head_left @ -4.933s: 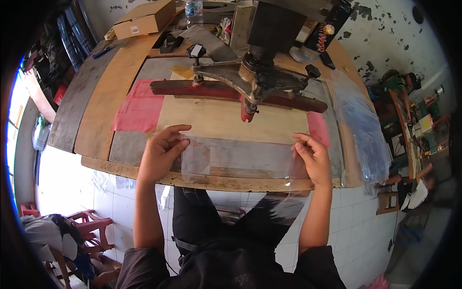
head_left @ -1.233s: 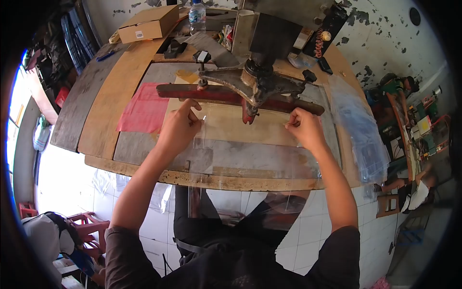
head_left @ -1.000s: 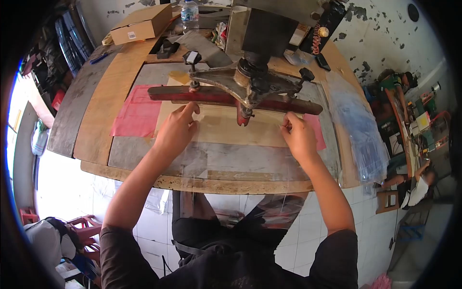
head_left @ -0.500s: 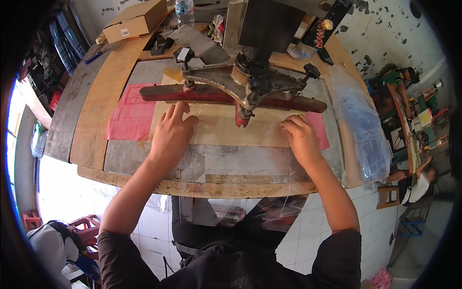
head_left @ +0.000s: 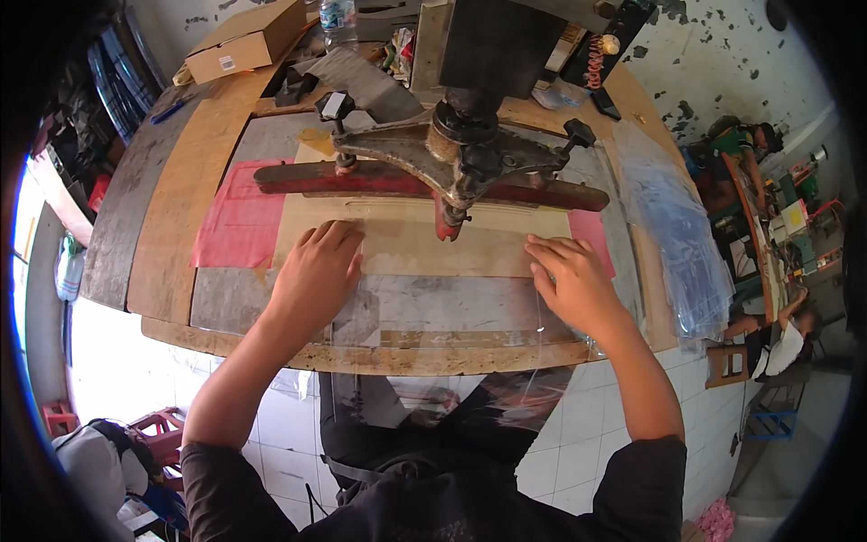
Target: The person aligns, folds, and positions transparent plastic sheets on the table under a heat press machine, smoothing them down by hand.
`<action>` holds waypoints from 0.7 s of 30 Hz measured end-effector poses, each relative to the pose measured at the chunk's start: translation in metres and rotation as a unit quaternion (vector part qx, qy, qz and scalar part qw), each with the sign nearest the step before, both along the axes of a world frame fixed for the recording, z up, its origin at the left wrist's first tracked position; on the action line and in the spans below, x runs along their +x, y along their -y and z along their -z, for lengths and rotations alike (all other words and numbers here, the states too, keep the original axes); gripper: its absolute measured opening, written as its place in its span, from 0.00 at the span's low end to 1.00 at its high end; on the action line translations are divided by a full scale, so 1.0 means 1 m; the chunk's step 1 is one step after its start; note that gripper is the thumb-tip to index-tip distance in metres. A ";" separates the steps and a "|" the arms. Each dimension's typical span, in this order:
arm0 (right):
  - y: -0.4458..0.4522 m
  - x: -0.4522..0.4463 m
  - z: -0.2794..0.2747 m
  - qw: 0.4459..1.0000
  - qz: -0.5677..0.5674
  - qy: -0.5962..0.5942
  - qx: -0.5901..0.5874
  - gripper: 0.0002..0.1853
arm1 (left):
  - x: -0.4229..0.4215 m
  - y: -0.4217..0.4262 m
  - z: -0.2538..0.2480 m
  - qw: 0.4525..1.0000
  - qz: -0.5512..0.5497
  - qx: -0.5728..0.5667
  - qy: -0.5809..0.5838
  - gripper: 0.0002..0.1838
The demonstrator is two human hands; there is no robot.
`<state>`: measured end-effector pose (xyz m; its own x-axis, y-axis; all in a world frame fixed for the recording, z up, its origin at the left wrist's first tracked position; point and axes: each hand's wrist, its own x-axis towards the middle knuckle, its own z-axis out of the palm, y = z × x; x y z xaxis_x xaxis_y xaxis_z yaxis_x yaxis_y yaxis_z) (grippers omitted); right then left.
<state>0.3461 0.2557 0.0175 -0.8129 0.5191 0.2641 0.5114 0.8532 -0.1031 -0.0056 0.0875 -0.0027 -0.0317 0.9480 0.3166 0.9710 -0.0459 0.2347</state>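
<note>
A clear plastic sheet (head_left: 452, 348) lies over the bench and hangs past its front edge above my lap. My left hand (head_left: 318, 271) rests palm down at the sheet's left side, fingers stretched forward. On the right side, my right hand (head_left: 571, 280) lies with its fingers extended and thumb apart. Both touch the sheet near a tan backing board (head_left: 433, 244). Just beyond my fingertips is a press head with a long red-sided bar (head_left: 388, 183). What lies beneath the bar is partly hidden.
Pink sheet material (head_left: 239, 217) shows left of the board. A stack of clear plastic sheets (head_left: 691, 271) lies at the right. Behind the press are a cardboard box (head_left: 248, 41), a water bottle (head_left: 339, 20) and a phone (head_left: 606, 104). Another person (head_left: 745, 154) sits far right.
Both hands have drawn slightly back toward me, away from the press bar. Their bent fingers have straightened and flattened on the plastic sheet.
</note>
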 end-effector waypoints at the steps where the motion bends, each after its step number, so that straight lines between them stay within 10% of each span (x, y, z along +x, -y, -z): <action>1: 0.004 0.005 -0.001 1.000 0.004 0.002 -0.009 0.16 | -0.001 0.003 -0.002 1.000 0.004 -0.006 0.017 0.20; 10: -0.002 0.018 0.013 1.000 -0.011 -0.018 -0.013 0.22 | -0.004 0.020 -0.023 0.995 0.032 -0.077 0.052 0.41; 21: -0.032 0.014 0.023 0.998 -0.044 -0.038 0.019 0.21 | -0.009 0.010 -0.013 0.997 0.036 -0.064 0.032 0.42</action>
<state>0.3596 0.2874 -0.0055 -0.8320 0.4344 0.3450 0.4256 0.8988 -0.1053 -0.0149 0.0779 0.0101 0.0224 0.9810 0.1929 0.9493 -0.0814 0.3036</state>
